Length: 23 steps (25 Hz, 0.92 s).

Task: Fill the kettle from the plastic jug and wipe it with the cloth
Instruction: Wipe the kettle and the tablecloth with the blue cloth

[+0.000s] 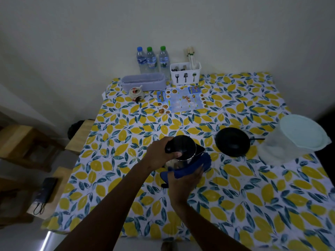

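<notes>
Blue cloth (192, 167) is pressed on the shiny side of the kettle (183, 151) by the right hand (184, 180), fingers wrapped around it. The left hand (159, 154) grips the black handle tight. Nearby sit the round black base (233, 142) and the plastic jug (293, 140) (lid on), over on the right of the lemon tablecloth (235, 187).

A yellow-lemon, teal-leaf tablecloth (226, 187) carries a black-lidded steel kettle (183, 151), a blue cloth (192, 166), a black kettle base (233, 142) and a pale-lidded translucent plastic jug (290, 140).
</notes>
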Tool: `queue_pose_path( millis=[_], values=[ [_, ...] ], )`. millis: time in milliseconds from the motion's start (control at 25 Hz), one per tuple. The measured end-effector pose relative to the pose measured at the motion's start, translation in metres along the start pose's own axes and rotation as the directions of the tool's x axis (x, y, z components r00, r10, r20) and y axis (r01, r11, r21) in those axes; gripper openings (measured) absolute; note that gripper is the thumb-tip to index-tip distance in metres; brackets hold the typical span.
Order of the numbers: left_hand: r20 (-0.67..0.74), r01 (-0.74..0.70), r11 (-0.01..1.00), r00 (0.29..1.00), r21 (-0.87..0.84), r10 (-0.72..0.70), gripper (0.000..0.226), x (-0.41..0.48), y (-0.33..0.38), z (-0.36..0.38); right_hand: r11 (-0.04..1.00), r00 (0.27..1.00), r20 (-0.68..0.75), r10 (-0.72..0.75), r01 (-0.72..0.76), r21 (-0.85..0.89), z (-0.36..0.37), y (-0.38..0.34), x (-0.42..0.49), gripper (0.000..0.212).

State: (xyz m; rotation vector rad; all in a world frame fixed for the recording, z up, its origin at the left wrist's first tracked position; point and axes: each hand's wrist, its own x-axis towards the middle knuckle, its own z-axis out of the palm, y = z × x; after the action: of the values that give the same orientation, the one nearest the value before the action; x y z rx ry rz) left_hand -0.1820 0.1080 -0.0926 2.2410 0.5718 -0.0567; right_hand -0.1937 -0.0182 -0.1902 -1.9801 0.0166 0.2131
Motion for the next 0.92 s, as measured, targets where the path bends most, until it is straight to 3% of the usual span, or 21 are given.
queue_pose_path(
  millis=[120, 280, 400, 560, 720, 920],
  values=[
    [-0.005, -0.016, 1.0, 1.0, 0.012, 0.016, 0.09, 0.0, 0.001, 0.001, 0.985, 0.993, 0.031, 0.111, -0.114, 0.127, -0.008, 0.013, 0.006, 0.102],
    [-0.005, -0.009, 1.0, 1.0, 0.022, 0.009, 0.09, -0.002, 0.0, 0.0, 0.977, 0.996, 0.073, 0.054, -0.068, 0.203, -0.019, 0.005, 0.008, 0.086],
    [-0.011, 0.0, 1.0, 1.0, 0.023, 0.0, 0.091, 0.0, -0.001, -0.001, 0.979, 0.997, 0.064, -0.033, 0.019, 0.205, -0.019, 0.006, 0.02, 0.089],
    [-0.024, -0.005, 0.999, 1.0, 0.032, 0.006, 0.091, -0.001, -0.002, 0.001, 0.974, 0.988, 0.15, -0.029, -0.005, 0.226, -0.021, 0.037, 0.041, 0.088],
    [-0.036, -0.006, 0.999, 0.999, 0.039, 0.007, 0.091, 0.0, -0.004, 0.002, 0.959, 0.982, 0.189, 0.017, -0.069, 0.273, -0.027, 0.024, 0.028, 0.084],
    [-0.048, -0.037, 0.998, 0.998, 0.053, 0.039, 0.078, -0.001, -0.001, 0.003, 0.988, 0.989, 0.149, 0.014, -0.037, 0.147, -0.025, 0.002, 0.003, 0.088]
  ],
)
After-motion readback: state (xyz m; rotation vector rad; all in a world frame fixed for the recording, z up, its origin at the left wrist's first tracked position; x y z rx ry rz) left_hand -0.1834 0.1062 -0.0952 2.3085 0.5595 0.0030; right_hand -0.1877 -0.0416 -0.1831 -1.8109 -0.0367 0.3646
